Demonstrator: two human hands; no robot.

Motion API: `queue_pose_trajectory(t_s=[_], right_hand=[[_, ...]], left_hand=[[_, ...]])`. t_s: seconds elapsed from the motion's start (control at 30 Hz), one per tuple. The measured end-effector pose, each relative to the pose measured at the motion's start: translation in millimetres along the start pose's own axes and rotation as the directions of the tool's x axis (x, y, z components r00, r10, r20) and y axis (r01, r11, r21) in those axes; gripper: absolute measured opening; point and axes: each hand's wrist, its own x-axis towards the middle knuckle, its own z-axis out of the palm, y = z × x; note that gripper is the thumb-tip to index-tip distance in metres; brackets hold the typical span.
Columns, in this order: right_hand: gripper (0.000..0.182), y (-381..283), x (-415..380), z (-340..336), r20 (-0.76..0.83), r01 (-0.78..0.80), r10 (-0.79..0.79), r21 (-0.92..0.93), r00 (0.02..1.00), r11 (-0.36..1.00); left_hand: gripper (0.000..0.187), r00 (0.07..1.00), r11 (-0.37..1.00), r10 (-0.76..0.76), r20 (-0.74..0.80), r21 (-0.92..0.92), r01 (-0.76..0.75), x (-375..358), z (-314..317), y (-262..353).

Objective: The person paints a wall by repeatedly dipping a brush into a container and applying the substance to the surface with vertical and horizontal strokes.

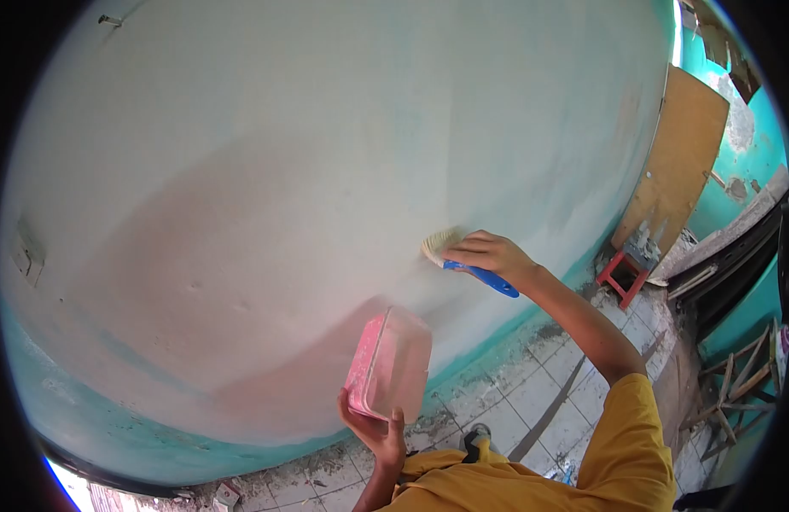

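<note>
In my right hand (488, 254) is a wide paintbrush (480, 275) with a blue handle and pale bristles. My fingers wrap its head, and the bristle tips are right at the whitish wall (326, 188). My left hand (375, 431) grips the lower end of a pink plastic tub (364, 363), thumb over the rim and fingers around the side. The tub is tilted, its open side toward the right, with pale paint smears on its walls. It hangs in front of the wall, below and left of the brush.
Turquoise paint (471, 367) shows along the wall's base. A red stool (623, 277) stands right, near a leaning wooden board (678, 154). A wooden frame (740, 380) sits farther right. The tiled floor (539, 384) is dirty. A wall socket (26, 256) is at far left.
</note>
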Motion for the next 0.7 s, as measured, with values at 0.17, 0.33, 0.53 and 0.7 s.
queue_pose_trajectory(t_s=[0.17, 0.33, 0.53, 0.7], right_hand=[[0.034, 1, 52, -60, -0.031, -0.003, 0.006, 0.097, 0.999, 0.995], [0.025, 17, 116, -106, -0.395, -0.185, 0.163, -0.017, 0.904, 0.983], [0.036, 11, 19, -9, -0.279, -0.190, 0.156, -0.100, 0.948, 0.977], [0.040, -22, -65, 56, -0.084, -0.257, 0.262, 0.073, 0.961, 0.964]], left_hand=[[0.102, 1.000, 1.000, -0.005, 0.029, -0.017, 0.006, 0, -5, 8], [0.101, 0.999, 0.999, -0.015, 0.045, -0.031, 0.016, 1, -8, 10], [0.103, 0.999, 0.998, -0.035, 0.023, 0.059, 0.034, 1, -4, 16], [0.101, 1.000, 0.999, -0.011, 0.023, 0.052, 0.010, 1, -6, 14]])
